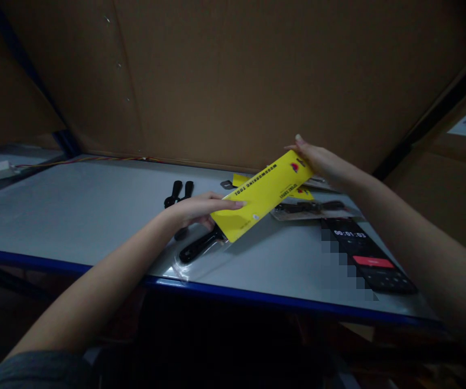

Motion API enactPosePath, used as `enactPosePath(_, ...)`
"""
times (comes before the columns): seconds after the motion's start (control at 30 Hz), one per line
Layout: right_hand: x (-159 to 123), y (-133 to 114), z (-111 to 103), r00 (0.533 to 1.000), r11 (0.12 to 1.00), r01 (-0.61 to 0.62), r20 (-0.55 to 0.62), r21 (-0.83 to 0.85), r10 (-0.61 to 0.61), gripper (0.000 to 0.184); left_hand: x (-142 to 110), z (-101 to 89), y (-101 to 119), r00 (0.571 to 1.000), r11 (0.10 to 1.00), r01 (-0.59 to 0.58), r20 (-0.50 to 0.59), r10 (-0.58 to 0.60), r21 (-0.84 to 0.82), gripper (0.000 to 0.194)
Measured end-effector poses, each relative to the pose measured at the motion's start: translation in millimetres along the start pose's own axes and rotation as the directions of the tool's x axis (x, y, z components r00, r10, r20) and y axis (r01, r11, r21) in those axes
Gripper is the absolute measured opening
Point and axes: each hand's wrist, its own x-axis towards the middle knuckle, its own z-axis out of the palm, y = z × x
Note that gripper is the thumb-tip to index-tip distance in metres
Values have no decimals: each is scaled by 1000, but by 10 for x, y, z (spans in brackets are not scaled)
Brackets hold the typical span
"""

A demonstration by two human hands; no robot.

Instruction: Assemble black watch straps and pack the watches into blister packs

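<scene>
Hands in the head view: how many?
2: the left hand at the lower end of the yellow card, the right hand at its upper end. No others show.

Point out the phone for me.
In the head view, the phone lies on the table's right side, just this side of a packaged black tool.

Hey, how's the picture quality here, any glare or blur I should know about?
Head view: dim overall, nearly black beneath the worktop; glare streaks on the clear plastic by the black handle; title legible, smallest print soft on the yellow card; blocky pixelation beside the phone.
</scene>
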Motion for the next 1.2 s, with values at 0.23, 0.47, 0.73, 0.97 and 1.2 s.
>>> enactPosePath(0.23, -221, -517, 431, 994, 966, -82, 94, 246, 60, 60, -3, -17, -22, 998, 991, 65, 6, -65, -117, 36)
enactPosePath(0.47, -270, -572, 714, 995, 978, -50, 98, 203, 31, 70, 6, 2, -16, 995, 986, 84, -34, -90, -147, 39)
enactPosePath(0.73, -239, -597, 660, 988, 960, -34, 154, 276, -10, 70, 4, 53, -15, 1000, 981, 15, 17, -12, -191, 43)
enactPosePath(0.97, -374, -545, 334, 990, 896, -128, 4, 425, 139, 45, 78, -31, -39, 977, 929, -140, -203, 72, -344, 42)
enactPosePath(1.2, -683, -776, 698, 913, 647, -351, 402, 677, 74, 48, 103, -5, -8, 769, 664, -616, -505, 392, -424, 56)
